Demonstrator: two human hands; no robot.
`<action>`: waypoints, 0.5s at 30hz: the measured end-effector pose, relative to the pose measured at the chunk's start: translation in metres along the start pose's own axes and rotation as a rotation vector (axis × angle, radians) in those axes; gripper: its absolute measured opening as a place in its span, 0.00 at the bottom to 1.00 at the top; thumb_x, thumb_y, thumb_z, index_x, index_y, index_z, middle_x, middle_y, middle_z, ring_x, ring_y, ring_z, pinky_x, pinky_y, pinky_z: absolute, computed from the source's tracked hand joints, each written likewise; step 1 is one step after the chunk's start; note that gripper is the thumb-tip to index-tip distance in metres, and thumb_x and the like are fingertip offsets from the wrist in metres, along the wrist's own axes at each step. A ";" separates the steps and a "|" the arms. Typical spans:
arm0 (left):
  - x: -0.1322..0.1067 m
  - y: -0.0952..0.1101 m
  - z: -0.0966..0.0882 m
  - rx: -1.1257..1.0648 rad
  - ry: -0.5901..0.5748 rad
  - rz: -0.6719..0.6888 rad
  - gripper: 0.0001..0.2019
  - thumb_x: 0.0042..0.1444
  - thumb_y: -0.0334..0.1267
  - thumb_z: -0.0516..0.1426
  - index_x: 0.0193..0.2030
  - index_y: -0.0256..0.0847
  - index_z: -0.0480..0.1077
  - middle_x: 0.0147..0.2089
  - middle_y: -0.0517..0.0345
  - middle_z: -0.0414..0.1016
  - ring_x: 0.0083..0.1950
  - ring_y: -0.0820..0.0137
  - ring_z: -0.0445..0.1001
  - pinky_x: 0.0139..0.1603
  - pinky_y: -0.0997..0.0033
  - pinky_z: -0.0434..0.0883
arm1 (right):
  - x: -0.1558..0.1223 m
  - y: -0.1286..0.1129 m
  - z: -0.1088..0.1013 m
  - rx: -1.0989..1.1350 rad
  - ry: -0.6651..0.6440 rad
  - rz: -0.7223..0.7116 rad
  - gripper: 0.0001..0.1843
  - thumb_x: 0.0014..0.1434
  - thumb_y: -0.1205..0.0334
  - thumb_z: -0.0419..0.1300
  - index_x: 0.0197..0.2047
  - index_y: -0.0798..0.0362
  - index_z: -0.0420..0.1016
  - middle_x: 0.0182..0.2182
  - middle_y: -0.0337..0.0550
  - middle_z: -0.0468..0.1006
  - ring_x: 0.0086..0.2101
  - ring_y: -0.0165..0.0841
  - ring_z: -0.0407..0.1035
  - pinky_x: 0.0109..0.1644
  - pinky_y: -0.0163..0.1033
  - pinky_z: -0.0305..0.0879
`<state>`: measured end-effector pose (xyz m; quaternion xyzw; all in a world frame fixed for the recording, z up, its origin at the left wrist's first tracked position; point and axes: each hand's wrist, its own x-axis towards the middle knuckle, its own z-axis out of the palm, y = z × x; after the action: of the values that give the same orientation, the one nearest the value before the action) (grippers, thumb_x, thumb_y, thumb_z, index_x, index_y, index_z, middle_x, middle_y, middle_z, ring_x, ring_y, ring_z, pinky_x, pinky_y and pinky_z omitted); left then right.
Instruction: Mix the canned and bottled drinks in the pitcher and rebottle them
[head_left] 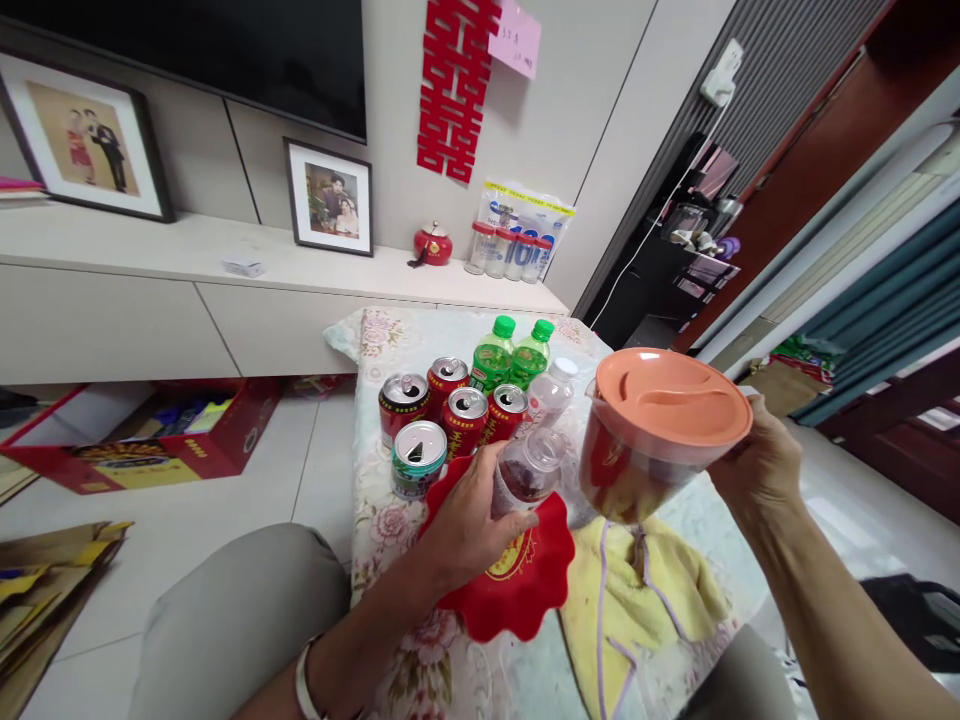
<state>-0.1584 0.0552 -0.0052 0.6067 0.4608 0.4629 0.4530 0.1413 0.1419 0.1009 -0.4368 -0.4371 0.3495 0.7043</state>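
L hand (469,520) is gripping clear bottle (529,466) btwn thumb & fingers, above red tray (551,590); R hand (763,455) is clutching lidded pitcher (637,455) at its R side, pitcher hanging just R of bottle.

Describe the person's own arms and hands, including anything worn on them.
The left hand and right hand are ungloved, and no sleeves show. A narrow, smooth, silvery-white bangle circles the left forearm; nothing worn shows on the right forearm.
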 end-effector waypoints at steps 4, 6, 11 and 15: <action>-0.002 -0.003 0.000 0.005 -0.036 0.012 0.34 0.55 0.40 0.62 0.68 0.43 0.57 0.67 0.42 0.73 0.67 0.52 0.73 0.69 0.49 0.68 | -0.004 0.012 0.002 0.045 0.061 -0.009 0.33 0.39 0.50 0.78 0.22 0.50 0.54 0.15 0.23 0.46 0.17 0.20 0.37 0.17 0.30 0.36; -0.003 -0.008 0.001 0.012 -0.040 0.031 0.35 0.57 0.41 0.62 0.69 0.42 0.55 0.69 0.40 0.71 0.68 0.52 0.72 0.70 0.49 0.67 | -0.005 0.021 0.002 0.062 0.065 -0.004 0.35 0.39 0.49 0.77 0.21 0.50 0.51 0.15 0.24 0.47 0.16 0.20 0.39 0.17 0.31 0.36; -0.002 -0.021 0.002 0.034 -0.046 0.058 0.34 0.61 0.44 0.61 0.71 0.44 0.54 0.70 0.42 0.70 0.69 0.52 0.71 0.71 0.49 0.67 | -0.001 0.052 -0.001 0.107 0.077 -0.013 0.36 0.40 0.46 0.77 0.20 0.50 0.50 0.15 0.24 0.48 0.16 0.20 0.40 0.19 0.31 0.37; -0.003 -0.022 0.000 0.048 -0.062 0.036 0.34 0.63 0.45 0.61 0.72 0.45 0.52 0.71 0.42 0.68 0.70 0.53 0.70 0.71 0.50 0.67 | 0.005 0.075 -0.005 0.136 0.065 -0.020 0.33 0.54 0.44 0.72 0.22 0.49 0.52 0.16 0.23 0.49 0.17 0.21 0.40 0.19 0.31 0.38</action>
<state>-0.1616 0.0558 -0.0270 0.6397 0.4464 0.4407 0.4442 0.1395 0.1729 0.0322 -0.3946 -0.3934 0.3571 0.7497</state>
